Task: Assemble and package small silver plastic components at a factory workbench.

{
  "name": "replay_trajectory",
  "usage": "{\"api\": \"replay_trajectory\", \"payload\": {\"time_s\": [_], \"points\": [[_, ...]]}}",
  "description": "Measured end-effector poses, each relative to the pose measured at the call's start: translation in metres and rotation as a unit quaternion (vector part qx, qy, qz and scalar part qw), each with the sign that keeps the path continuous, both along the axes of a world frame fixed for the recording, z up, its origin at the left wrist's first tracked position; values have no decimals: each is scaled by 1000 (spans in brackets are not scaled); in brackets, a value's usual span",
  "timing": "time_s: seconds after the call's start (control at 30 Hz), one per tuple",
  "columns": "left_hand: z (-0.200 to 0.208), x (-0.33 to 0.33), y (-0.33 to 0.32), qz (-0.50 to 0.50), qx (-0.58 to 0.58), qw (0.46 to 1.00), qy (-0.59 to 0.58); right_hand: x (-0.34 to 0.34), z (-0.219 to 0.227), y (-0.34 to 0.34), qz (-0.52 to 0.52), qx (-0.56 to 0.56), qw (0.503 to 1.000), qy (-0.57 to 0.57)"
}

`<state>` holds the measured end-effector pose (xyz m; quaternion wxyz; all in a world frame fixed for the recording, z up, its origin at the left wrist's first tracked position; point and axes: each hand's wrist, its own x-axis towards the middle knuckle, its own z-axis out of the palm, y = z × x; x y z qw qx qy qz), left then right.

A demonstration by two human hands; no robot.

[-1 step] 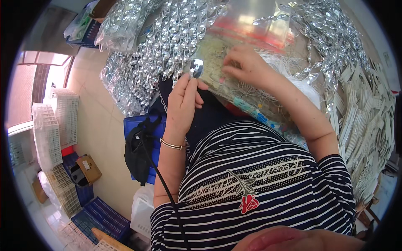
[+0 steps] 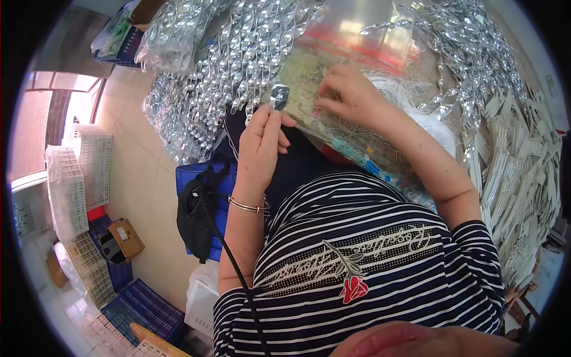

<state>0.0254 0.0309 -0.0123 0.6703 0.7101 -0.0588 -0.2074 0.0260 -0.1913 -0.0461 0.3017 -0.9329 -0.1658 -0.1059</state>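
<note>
Left hand (image 2: 257,143): one silver piece (image 2: 279,97)

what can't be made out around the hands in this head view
All in the head view:
- Lower end of the shiny silver piece: hidden by the fingers of the left hand.
- Whether the right hand holds a thin thread: too small and blurred to tell.
- Part of the white thread bundle: behind the right forearm.
- Far ends of the silver strands: cut off by the upper edge.

White glare fills the opening (image 2: 77,110) at ten o'clock; silver strands (image 2: 250,47) glint near twelve; edges curve into black corners.
</note>
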Motion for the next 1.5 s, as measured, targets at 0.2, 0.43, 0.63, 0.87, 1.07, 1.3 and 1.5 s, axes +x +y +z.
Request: {"api": "replay_trajectory", "payload": {"time_s": [0.2, 0.43, 0.63, 0.87, 1.07, 1.3, 1.5], "points": [[-6, -3, -2, -20, 13, 1000, 9, -7, -9, 4, -18, -15, 1000, -14], [-1, -7, -6, -12, 20, 1000, 7, -4, 5, -11, -8, 54, 999, 0], [-1, -9, -10, -20, 26, 999, 13, -13, -5, -2, -10, -13, 999, -27], [0, -11, -11, -6, 60, 998, -10, -7, 23, -19, 10, 160, 985, 56], [14, -9, -20, -14, 89, 996, 13, -15, 48, -31, 9, 426, 890, 161], [33, -4, -45, -12, 46, 997, -63, -23, 60, -37, 22, 462, 866, 192], [45, 5, -58, -31, -17, 995, -96, -30, 72, -27, 47, 472, 854, 212]]}}
